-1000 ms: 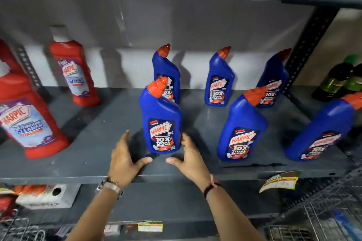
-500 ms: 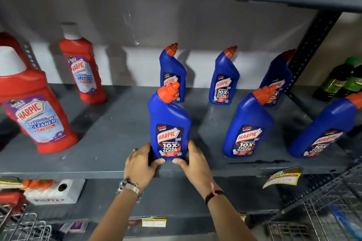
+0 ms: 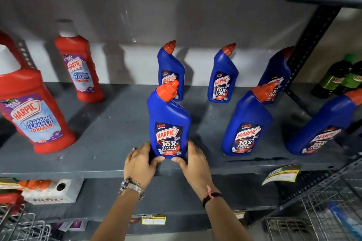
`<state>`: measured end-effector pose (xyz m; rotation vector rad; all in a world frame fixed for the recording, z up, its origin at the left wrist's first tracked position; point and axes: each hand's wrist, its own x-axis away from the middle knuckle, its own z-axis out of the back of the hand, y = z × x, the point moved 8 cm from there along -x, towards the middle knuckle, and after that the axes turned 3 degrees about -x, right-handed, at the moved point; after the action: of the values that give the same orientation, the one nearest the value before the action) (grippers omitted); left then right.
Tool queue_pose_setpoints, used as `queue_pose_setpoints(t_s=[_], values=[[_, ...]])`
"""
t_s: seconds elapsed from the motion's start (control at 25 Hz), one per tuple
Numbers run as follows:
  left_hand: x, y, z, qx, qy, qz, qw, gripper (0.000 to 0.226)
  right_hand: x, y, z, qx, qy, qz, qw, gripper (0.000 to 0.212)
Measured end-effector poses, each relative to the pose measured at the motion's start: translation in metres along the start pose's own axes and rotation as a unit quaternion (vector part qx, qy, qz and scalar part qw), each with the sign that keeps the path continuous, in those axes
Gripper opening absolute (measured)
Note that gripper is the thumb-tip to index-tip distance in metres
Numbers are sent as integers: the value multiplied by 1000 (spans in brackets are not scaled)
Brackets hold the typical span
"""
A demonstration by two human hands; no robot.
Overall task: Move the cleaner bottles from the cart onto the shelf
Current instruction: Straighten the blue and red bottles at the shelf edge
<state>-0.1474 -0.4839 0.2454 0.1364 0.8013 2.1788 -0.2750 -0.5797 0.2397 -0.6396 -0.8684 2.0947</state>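
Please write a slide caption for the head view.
Both hands steady a blue bottle on the grey shelf.

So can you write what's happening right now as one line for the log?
step: setting bottle on shelf | left hand and right hand: both on base of front blue bottle | bottle: upright, near front edge

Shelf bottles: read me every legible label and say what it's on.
Blue bottle held by both hands: "5 MIN ACTION", "HARPIC", "POWER PLUS", "10X TOTAL CLEAN".
Next blue bottle, to its right: the same.
Front red bottle: "HARPIC", "BATHROOM CLEANER", "10X".
Rear red bottle: the same.
Green bottles: only "SU".
Shelf tags: too blurred.
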Motion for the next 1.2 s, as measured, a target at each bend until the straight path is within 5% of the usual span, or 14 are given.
queue_pose_setpoints(t_s=[0.28,0.4,0.48,0.56,0.72,0.76,0.88,1.04,1.2], values=[[0,1,-2,-16,-17,-6,1000,46,0,-1,1,-7,-11,-7,1000,60],[8,-1,4,-1,-21,-11,1000,76,17,1,11,-5,49,-34,998,70],[19,-12,14,-17,-27,-5,999,108,39,-2,18,-17,131,-29,991,50],[28,-36,29,-18,-5,16,1000,111,55,-14,8,-44,153,5,987,26],[36,-100,84,60,127,83,987,42,57,-68,-64,-69,-10,105,992,12],[35,-115,97,104,153,107,977,42,52,-85,-81,-66,-50,129,988,18],[30,-171,142,194,227,163,940,64,20,-131,-133,-87,-125,123,981,36],[0,-218,175,173,156,152,960,130,-24,-169,-196,-123,-217,57,967,72],[-33,-216,176,30,15,64,997,112,-44,-194,-231,-128,-237,59,961,64]])
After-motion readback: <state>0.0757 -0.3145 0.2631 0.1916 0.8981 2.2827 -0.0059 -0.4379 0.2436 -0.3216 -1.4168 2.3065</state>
